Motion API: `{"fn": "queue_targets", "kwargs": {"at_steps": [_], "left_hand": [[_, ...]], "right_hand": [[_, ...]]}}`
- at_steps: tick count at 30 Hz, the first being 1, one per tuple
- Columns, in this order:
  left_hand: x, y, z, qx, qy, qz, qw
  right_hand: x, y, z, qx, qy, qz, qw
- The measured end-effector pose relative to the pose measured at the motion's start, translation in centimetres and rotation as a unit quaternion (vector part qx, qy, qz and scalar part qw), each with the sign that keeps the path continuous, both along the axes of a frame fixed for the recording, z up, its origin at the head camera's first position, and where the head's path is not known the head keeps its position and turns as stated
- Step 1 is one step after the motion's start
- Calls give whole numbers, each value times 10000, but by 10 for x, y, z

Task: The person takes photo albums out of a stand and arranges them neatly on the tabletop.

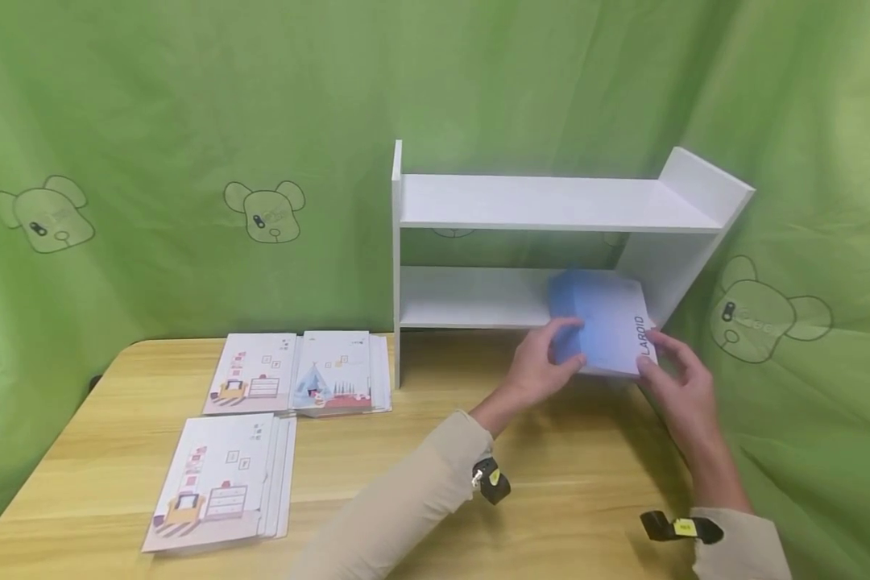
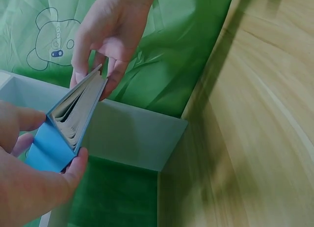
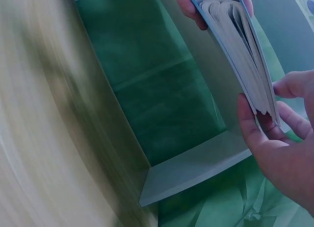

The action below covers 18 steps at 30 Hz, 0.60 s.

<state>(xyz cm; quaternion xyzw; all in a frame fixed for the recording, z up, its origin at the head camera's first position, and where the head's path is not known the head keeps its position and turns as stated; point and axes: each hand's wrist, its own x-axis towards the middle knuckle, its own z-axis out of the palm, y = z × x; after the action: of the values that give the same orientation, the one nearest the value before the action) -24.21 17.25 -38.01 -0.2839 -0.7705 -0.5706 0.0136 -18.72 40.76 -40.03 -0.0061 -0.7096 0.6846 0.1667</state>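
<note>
A thick photo album (image 1: pixel 609 322) with a blue spine, a pale blue-to-white cover and the letters "LAROID" is held between both hands, at the right end of the shelf unit's lower board. My left hand (image 1: pixel 536 366) grips its blue spine side, thumb and fingers on opposite covers. On the opposite edge, my right hand (image 1: pixel 685 391) pinches the covers near the lettering. Both wrist views show the album (image 3: pixel 233 55) from its page edges, the leaves fanned slightly apart between the covers. The white shelf unit (image 1: pixel 544 201) stands behind the hands.
Stacks of illustrated white booklets lie left of the shelf: one at the front (image 1: pixel 210 483), one behind it (image 1: pixel 254 374), and one with a tent picture (image 1: pixel 333 370) beside the shelf's left panel. A green curtain (image 1: pixel 188 121) hangs around the wooden table (image 1: pixel 377 467).
</note>
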Motion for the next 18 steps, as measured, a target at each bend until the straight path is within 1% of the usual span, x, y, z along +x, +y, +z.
{"fn": "queue_targets", "kwargs": {"at_steps": [2, 4, 12, 18], "left_hand": [[1, -1, -1, 10, 7, 10, 10000], [2, -3, -2, 36, 7, -18, 10000], [7, -10, -6, 313, -110, -250, 9991], [12, -15, -9, 261, -168, -321, 9990]], "right_hand": [[2, -1, -1, -41, 47, 36, 10000], [4, -1, -2, 62, 42, 39, 10000], [13, -4, 1, 170, -43, 201, 9996], [21, -6, 2, 425, -55, 253, 9988]]}}
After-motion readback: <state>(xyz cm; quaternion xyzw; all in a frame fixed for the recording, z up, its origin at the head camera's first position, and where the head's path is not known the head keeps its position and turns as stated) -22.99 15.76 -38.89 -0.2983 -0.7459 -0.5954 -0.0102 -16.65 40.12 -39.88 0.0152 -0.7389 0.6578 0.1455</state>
